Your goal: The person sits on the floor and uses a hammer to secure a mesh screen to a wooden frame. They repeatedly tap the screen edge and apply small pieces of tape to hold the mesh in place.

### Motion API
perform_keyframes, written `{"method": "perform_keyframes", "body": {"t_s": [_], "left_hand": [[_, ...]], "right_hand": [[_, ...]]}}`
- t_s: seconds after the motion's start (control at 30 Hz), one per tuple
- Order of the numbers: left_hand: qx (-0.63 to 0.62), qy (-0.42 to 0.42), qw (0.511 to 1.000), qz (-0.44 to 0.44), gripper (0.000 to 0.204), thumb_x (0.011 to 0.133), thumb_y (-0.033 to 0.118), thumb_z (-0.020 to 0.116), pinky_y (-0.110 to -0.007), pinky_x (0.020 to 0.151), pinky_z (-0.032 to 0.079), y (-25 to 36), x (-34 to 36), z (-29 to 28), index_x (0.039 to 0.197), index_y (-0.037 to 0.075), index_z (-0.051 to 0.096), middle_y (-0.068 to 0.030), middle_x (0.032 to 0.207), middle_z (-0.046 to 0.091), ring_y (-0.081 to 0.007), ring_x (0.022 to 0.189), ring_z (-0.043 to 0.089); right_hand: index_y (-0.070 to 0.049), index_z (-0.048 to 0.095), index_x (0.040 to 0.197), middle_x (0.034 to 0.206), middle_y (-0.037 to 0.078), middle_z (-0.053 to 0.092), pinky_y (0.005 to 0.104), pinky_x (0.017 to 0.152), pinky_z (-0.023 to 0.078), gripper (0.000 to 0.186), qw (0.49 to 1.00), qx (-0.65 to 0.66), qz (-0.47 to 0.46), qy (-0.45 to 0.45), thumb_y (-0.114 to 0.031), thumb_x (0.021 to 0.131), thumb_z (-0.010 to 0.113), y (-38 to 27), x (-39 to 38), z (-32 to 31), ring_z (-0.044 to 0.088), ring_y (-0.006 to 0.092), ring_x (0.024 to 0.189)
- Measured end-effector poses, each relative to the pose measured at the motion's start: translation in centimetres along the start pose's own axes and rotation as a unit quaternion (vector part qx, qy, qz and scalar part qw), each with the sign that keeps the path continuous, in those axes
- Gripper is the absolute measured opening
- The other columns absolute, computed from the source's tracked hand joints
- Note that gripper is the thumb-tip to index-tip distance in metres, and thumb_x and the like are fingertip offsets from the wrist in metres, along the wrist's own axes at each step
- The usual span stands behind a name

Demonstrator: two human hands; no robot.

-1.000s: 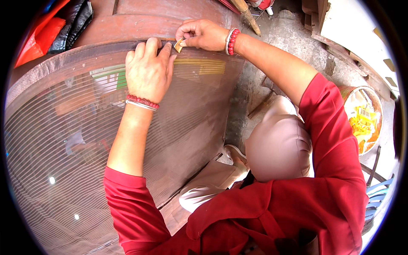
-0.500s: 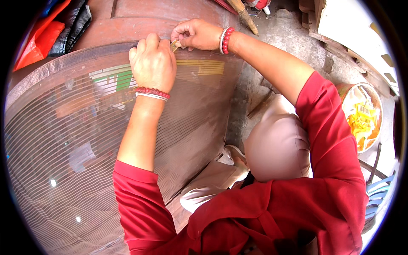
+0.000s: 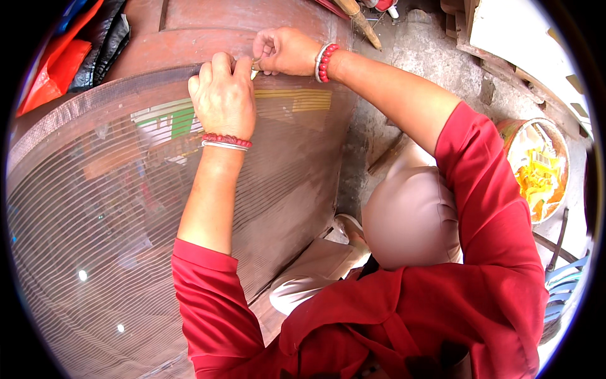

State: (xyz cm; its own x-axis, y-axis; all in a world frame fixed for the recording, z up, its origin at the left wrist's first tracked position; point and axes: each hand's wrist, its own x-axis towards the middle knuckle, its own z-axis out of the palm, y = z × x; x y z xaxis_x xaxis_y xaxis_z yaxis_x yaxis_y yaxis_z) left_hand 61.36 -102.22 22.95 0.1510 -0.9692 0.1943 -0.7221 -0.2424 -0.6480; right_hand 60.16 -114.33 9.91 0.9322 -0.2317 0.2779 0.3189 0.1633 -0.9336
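A translucent striped mesh sheet (image 3: 208,208) with a folded hem along its upper edge spreads over the left half of the head view. My left hand (image 3: 224,101) is closed over that hem, knuckles up, its fingertips hidden. Just right of it, my right hand (image 3: 281,52) pinches a small yellowish piece (image 3: 255,68) at the hem; the piece is too small to name. The two hands are almost touching. Beyond the hem lies a reddish-brown wooden panel (image 3: 208,41).
Orange (image 3: 60,69) and black (image 3: 104,54) plastic bags lie at the far left. A wooden pole (image 3: 358,22) leans at the top. To the right stand a bucket (image 3: 500,129) of yellow wrappers and a blue slatted chair (image 3: 562,287). Concrete floor (image 3: 423,60) lies between.
Both hands have shifted a little to the left along the hem, the right hand slightly more. The right fingers still pinch at the hem beside the left hand.
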Motion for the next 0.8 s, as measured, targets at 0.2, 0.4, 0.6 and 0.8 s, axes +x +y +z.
{"method": "perform_keyframes", "body": {"t_s": [0.2, 0.4, 0.6, 0.8], "left_hand": [[-0.019, 0.005, 0.999, 0.038, 0.004, 0.077, 0.015, 0.062, -0.039, 0.075, 0.038, -1.0, -0.6, -0.2, 0.078, 0.016, 0.066, -0.001, 0.087, 0.053, -0.0221, 0.089, 0.052], [-0.011, 0.033, 0.998, 0.053, 0.004, 0.074, 0.016, 0.068, -0.05, 0.102, 0.03, -1.3, -0.4, -0.7, 0.078, 0.015, 0.069, -0.0027, 0.101, 0.056, -0.0252, 0.115, 0.048], [-0.004, 0.006, 0.999, 0.034, 0.013, 0.071, 0.02, 0.075, -0.054, 0.107, 0.023, -1.1, -0.4, -0.9, 0.083, 0.016, 0.07, -0.0007, 0.108, 0.056, -0.0253, 0.121, 0.045], [-0.004, -0.005, 1.0, 0.029, 0.014, 0.072, 0.019, 0.075, -0.054, 0.107, 0.023, -1.2, -0.6, -0.9, 0.085, 0.016, 0.071, 0.0, 0.107, 0.056, -0.0239, 0.121, 0.046]], "right_hand": [[-0.003, 0.056, 0.078, 0.069, 0.001, 0.062, 0.0226, 0.057, 0.047, 0.02, 0.999, -0.022, 0.011, 0.035, -0.012, 0.079, 0.073, -0.1, -0.4, 0.1, 0.058, 0.0067, 0.063], [-0.005, 0.058, 0.077, 0.064, 0.0, 0.06, 0.0236, 0.051, 0.044, 0.021, 0.996, 0.035, -0.023, 0.077, -0.017, 0.081, 0.073, 1.5, -2.6, 0.8, 0.056, 0.0064, 0.058], [-0.002, 0.069, 0.082, 0.067, 0.011, 0.067, 0.0351, 0.059, 0.051, 0.035, 0.88, -0.183, 0.388, -0.204, -0.035, 0.088, 0.061, 9.2, -18.8, -0.6, 0.064, 0.0196, 0.058], [0.001, 0.068, 0.095, 0.088, 0.017, 0.07, 0.0396, 0.075, 0.051, 0.048, 0.759, -0.257, 0.519, -0.296, -0.045, 0.083, 0.06, 21.1, -31.4, -2.4, 0.067, 0.0282, 0.081]]}}
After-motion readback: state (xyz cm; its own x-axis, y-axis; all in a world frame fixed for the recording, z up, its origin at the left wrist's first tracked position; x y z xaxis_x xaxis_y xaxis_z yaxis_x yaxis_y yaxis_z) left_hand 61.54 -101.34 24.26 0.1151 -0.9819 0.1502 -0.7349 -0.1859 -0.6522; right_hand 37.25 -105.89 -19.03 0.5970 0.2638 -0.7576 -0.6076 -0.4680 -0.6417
